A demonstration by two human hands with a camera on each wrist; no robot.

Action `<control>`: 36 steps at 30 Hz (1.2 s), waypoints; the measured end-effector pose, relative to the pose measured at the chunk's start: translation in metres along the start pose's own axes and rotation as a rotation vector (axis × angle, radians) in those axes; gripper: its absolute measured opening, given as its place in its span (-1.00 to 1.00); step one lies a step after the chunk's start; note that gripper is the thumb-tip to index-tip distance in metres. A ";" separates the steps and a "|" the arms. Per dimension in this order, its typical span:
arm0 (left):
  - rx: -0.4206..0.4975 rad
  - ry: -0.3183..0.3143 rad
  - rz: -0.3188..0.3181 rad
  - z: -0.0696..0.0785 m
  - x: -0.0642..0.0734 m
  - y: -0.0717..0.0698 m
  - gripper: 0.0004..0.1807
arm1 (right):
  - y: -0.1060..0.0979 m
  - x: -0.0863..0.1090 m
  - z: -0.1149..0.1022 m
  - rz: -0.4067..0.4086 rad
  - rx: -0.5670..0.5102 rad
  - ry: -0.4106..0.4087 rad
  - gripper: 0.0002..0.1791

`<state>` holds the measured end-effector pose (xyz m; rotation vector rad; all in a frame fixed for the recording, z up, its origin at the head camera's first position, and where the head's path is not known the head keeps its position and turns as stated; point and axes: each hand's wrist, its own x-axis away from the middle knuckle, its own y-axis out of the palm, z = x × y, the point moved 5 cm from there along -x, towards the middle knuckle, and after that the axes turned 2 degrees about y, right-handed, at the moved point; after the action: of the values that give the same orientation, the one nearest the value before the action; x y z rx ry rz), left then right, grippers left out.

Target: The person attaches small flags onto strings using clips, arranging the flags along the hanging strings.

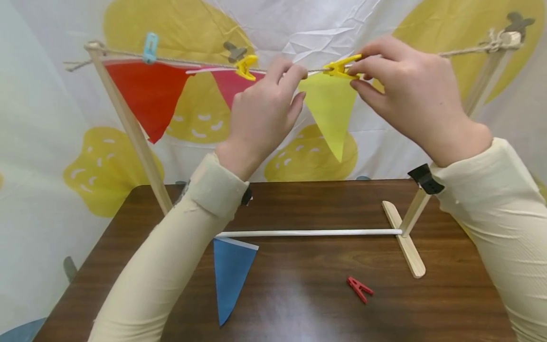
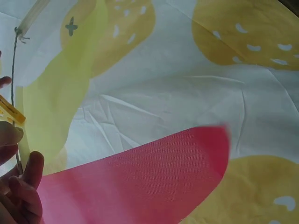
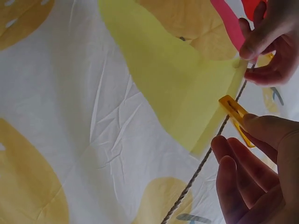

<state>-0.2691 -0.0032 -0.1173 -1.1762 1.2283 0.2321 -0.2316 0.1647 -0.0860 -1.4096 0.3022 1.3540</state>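
A light yellow triangular pennant [image 1: 329, 104] hangs by its top edge at a twine line [image 1: 461, 52]. My left hand [image 1: 260, 107] pinches the pennant's left top corner against the twine, as the right wrist view shows. On the other side, my right hand [image 1: 420, 88] holds a yellow clothespin [image 3: 233, 108] by its handles, its jaws over the twine and the pennant's top edge. Left of my hands hang a pink pennant [image 1: 231, 85], partly hidden by my left hand, with another yellow clothespin [image 1: 246, 67], and a red pennant [image 1: 149, 95] with a light blue clothespin [image 1: 150, 47].
Wooden posts [image 1: 132, 128] carry the twine at both sides. The right post stands on a wooden foot [image 1: 406, 242], joined to a white rod [image 1: 307, 233]. A blue pennant [image 1: 232, 275] and a red clothespin [image 1: 360, 289] lie on the dark table [image 1: 299, 294]. Behind hangs a patterned cloth [image 1: 188, 161].
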 end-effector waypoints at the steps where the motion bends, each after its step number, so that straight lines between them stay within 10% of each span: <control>1: 0.005 0.005 0.001 0.000 0.001 0.001 -0.73 | 0.000 0.001 0.000 0.001 0.002 -0.005 -0.83; 36: 0.131 0.195 0.054 0.014 0.038 0.007 -0.67 | 0.005 0.079 -0.003 0.052 -0.288 0.145 -0.74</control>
<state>-0.2510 -0.0052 -0.1539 -1.0714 1.4256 0.0763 -0.2088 0.1985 -0.1545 -1.7550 0.2469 1.3806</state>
